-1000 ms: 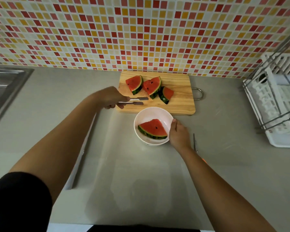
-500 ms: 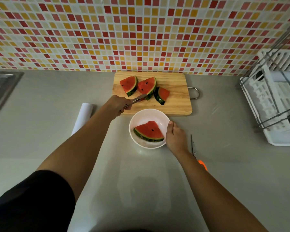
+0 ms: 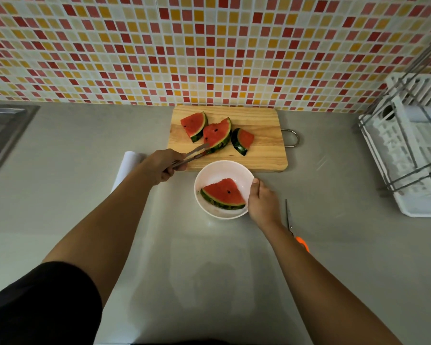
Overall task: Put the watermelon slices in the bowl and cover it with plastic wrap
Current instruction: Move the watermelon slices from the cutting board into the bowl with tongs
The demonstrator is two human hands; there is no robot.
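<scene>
Orange-handled scissors point(image 3: 293, 227) are lying just beside the right hand point(image 3: 261, 200), which is gripping the white round bowl point(image 3: 223, 170) holding one red watermelon wedge point(image 3: 224, 193); the left hand point(image 3: 163, 166) is clenching metal tongs point(image 3: 193, 155), tips touching the middle watermelon slice point(image 3: 217, 134) just ahead on the wooden cutting board point(image 3: 264, 150)

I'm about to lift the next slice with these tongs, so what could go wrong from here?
The tongs pinch only the lower corner of the middle watermelon slice, so it may pivot or slip out on the way to the bowl. That slice touches the left slice, which could get dragged. The scissors lie beside the right hand, blades pointing away.
</scene>
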